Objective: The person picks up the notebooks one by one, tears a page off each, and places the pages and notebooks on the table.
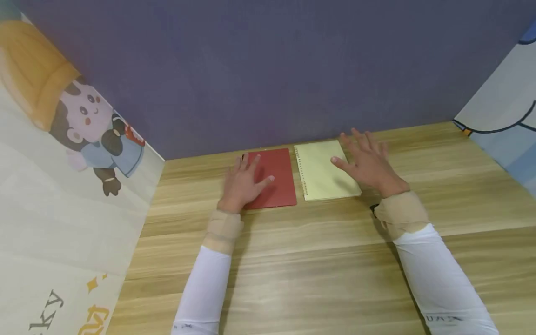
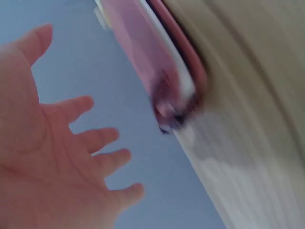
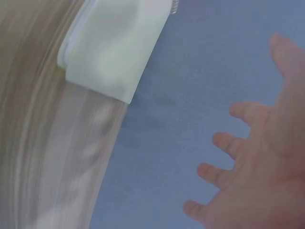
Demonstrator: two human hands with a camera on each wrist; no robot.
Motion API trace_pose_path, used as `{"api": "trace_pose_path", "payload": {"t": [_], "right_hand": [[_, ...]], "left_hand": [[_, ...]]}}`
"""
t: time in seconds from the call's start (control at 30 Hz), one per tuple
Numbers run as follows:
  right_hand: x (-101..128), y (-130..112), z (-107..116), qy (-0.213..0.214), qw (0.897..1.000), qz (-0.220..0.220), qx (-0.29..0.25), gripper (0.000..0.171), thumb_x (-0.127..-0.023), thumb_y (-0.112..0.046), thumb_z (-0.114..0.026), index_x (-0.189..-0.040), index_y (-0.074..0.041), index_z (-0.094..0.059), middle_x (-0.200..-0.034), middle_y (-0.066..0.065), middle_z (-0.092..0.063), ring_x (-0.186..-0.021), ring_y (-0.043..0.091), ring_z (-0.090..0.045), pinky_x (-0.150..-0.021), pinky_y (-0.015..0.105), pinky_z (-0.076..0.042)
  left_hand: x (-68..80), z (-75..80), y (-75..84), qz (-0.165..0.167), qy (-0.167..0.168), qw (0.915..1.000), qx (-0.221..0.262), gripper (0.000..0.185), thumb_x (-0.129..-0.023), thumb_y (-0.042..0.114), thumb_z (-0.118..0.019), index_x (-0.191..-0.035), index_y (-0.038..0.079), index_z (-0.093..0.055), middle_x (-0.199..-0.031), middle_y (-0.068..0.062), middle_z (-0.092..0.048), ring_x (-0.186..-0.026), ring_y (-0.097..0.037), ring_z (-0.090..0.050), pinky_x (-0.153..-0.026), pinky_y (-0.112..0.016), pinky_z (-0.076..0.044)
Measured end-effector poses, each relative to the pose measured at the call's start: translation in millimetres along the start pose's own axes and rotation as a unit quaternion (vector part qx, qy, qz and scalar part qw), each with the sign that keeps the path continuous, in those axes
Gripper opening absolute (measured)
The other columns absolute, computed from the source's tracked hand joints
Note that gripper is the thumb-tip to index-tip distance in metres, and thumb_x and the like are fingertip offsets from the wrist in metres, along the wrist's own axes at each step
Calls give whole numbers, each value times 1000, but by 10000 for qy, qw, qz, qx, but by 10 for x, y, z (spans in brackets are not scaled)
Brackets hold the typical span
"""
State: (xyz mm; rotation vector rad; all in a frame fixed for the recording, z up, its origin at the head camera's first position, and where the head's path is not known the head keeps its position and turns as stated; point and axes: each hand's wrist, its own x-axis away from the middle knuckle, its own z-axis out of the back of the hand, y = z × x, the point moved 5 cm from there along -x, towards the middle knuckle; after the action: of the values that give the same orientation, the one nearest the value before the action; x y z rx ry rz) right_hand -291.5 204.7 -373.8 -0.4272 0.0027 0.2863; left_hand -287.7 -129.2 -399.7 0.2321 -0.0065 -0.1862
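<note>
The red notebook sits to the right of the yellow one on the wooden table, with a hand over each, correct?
Not quite: the head view shows the red notebook to the left of the yellow notebook. The left hand and right hand are indeed over them, on the wooden table.

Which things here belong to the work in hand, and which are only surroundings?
In hand:
- red notebook, under the left hand
- yellow spiral notebook, under the right hand

Surroundings:
- wooden table
- purple back panel
- cartoon-printed side panel
</note>
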Motion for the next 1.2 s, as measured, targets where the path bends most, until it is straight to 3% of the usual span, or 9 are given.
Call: {"api": "trace_pose_path", "payload": {"t": [0.13,0.27,0.53,0.7,0.87,0.97,1.03,1.1,1.2], "right_hand": [[-12,-55,-6,-85,9999,137,-14,87,-101,-68,-41,-166,-21,-7,-174,14,3,-157,50,4,-115,81,3],[-32,-130,-29,-240,9991,360,50,84,-103,-58,-49,-165,-11,-18,-171,21,-13,-155,51,-12,-119,76,-10],[-22,-261,-140,-928,9941,548,-123,71,-105,-43,-54,-158,0,-33,-161,28,-36,-150,49,-29,-120,65,-29],[3,-313,-164,-1091,9925,515,-217,69,-105,-43,-54,-157,-1,-35,-160,26,-38,-149,48,-32,-119,64,-30],[20,-351,-198,-1272,9896,573,-344,67,-106,-43,-53,-155,0,-38,-159,27,-40,-148,48,-34,-119,64,-31],[17,-378,-226,-1371,9879,647,-319,66,-106,-43,-53,-154,1,-40,-157,28,-42,-146,49,-38,-118,65,-31],[18,-405,-246,-1428,9869,698,-275,65,-106,-41,-54,-152,2,-42,-155,28,-44,-144,48,-41,-117,65,-33],[22,-455,-267,-1451,9859,792,-245,62,-106,-39,-54,-151,2,-43,-154,28,-45,-141,47,-45,-116,64,-36],[29,-589,-311,-1403,9847,1021,-177,59,-105,-36,-56,-149,1,-47,-155,27,-44,-141,46,-45,-115,63,-38]], "left_hand": [[15,-38,185,-395,-119,9991,-43,78,-96,66,-53,-155,16,-44,-164,-16,-36,-155,-37,-28,-125,-64,-21],[59,-75,394,-726,-302,9969,-64,66,-94,61,-62,-137,11,-62,-151,-16,-50,-143,-38,-43,-119,-61,-34],[152,-235,665,-834,-612,9945,-182,73,-80,70,-74,-131,18,-65,-135,-11,-54,-122,-31,-50,-99,-54,-52],[162,-268,747,-792,-638,9934,-534,69,-84,64,-74,-132,15,-63,-133,-13,-56,-118,-33,-53,-88,-48,-58],[171,-199,794,-941,-597,9935,-242,38,-88,51,-74,-98,15,-66,-93,-4,-66,-85,-23,-62,-69,-37,-56],[164,-139,791,-1063,-522,9929,98,32,-90,40,-70,-72,17,-57,-63,5,-51,-60,-12,-49,-54,-28,-44],[158,-96,799,-1249,-398,9911,211,36,-92,33,-66,-63,17,-51,-57,8,-41,-53,-8,-40,-50,-25,-37],[162,-49,820,-1510,-207,9880,255,36,-94,25,-62,-61,17,-50,-56,9,-37,-52,-6,-36,-49,-23,-34],[191,61,853,-1806,171,9829,311,16,-94,12,-58,-79,14,-60,-59,8,-44,-53,-6,-40,-49,-21,-36]]}}
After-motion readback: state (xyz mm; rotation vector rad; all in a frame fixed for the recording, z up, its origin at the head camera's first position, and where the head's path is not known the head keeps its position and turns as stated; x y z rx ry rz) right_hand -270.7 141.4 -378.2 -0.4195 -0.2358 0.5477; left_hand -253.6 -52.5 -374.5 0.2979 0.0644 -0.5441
